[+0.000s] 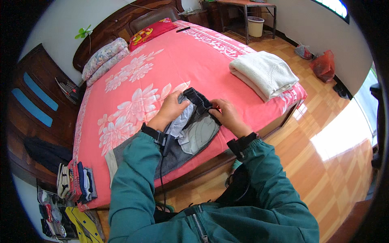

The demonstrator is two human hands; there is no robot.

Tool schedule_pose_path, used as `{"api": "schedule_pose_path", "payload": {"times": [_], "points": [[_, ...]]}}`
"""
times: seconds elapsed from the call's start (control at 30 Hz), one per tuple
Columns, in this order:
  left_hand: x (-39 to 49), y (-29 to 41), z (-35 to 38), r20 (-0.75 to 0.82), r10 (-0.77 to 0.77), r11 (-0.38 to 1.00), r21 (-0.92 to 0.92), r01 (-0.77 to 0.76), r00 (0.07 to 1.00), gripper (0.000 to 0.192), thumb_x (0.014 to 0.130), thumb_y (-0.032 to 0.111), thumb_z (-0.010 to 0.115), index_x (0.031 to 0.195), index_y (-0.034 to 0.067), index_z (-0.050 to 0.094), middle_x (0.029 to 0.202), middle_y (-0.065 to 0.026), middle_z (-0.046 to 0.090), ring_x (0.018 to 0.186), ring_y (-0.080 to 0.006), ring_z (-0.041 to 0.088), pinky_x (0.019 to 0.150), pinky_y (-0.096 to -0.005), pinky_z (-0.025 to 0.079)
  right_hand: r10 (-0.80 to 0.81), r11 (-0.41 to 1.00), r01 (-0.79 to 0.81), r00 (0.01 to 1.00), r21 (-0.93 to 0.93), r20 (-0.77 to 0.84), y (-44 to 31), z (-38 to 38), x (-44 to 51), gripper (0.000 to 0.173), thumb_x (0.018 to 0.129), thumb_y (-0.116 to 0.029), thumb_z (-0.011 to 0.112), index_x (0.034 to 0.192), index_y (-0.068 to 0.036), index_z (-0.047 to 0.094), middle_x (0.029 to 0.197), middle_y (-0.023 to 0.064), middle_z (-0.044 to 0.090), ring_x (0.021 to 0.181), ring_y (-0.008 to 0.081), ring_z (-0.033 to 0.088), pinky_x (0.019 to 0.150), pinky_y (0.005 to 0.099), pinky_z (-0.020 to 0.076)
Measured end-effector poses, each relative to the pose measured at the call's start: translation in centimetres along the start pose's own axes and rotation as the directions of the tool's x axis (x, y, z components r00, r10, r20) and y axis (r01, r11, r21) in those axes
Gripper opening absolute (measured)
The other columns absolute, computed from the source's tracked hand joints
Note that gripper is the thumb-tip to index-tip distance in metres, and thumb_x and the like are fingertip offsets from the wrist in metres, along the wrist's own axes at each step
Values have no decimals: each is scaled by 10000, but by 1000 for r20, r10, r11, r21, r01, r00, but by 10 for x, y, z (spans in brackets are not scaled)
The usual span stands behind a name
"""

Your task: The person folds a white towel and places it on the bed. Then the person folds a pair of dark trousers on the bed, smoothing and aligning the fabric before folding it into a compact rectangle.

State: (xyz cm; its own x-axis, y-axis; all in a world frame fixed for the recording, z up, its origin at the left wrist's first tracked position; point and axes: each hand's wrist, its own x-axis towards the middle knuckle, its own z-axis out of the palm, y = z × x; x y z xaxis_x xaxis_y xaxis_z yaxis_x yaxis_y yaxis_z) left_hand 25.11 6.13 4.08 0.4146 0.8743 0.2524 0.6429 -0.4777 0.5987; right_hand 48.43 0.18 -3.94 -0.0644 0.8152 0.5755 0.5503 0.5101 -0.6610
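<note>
A pair of dark grey trousers (pixel 182 158) lies across the near edge of the bed, apparently inside out. Its black elastic waistband (pixel 197 98) is gathered and raised between my hands. My left hand (pixel 171 110) grips the waistband's left side, thumb on top. On the right side, my right hand (pixel 227 114) pinches the band between thumb and fingers. Below the band hang pale pocket linings (pixel 197 135), one bluish white and one greyish. The trousers' far end runs left under my left sleeve, where a light strip of fabric (pixel 111 165) shows.
A pink flowered sheet (pixel 194 63) covers the bed. A folded white knit blanket or sweater (pixel 264 73) rests at the right corner. Folded clothes (pixel 76 182) stand in a row at the left corner. A rolled floral quilt (pixel 104 59) and red pillow (pixel 152 33) lie near the headboard.
</note>
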Motion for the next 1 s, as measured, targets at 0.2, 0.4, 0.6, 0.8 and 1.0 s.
{"api": "schedule_pose_path", "payload": {"times": [0.2,0.4,0.6,0.8,1.0], "points": [[6,10,-10,131,-139,934,-312,174,982,333,880,97,665,1177,-46,619,1026,-83,687,917,-140,632,814,-286,515,2,995,-1,1000,-104,14,-12,9,5,338,753,-249,792,979,-21,686,1062,155,605,976,334,584,822,404,486],[9,19,-24,249,-135,924,-318,213,959,301,969,138,588,1216,-32,605,1047,-46,671,922,-90,593,825,-256,499,-36,997,39,998,-64,43,-10,18,18,297,742,-233,784,918,-23,671,983,166,610,956,364,586,832,439,485],[8,15,-32,310,-56,890,-415,188,949,327,1026,239,514,1216,-13,602,1016,9,649,889,-54,560,779,-235,485,-26,976,24,1000,218,3,-3,24,23,250,747,-155,758,865,13,615,916,192,602,922,372,584,794,436,475],[10,2,-33,409,-14,855,-468,223,912,327,1034,235,502,1208,-24,598,988,28,654,855,-50,577,762,-227,493,239,961,-239,971,141,16,1,30,24,260,771,-154,756,897,9,598,818,165,589,749,329,594,664,406,467],[9,7,-27,72,83,996,35,-86,994,381,973,164,557,1327,30,511,1142,-159,636,1016,-227,633,856,-347,509,-32,995,29,999,-91,-31,-3,30,23,237,854,-240,687,927,-28,614,839,182,604,798,371,606,679,446,480]]}}
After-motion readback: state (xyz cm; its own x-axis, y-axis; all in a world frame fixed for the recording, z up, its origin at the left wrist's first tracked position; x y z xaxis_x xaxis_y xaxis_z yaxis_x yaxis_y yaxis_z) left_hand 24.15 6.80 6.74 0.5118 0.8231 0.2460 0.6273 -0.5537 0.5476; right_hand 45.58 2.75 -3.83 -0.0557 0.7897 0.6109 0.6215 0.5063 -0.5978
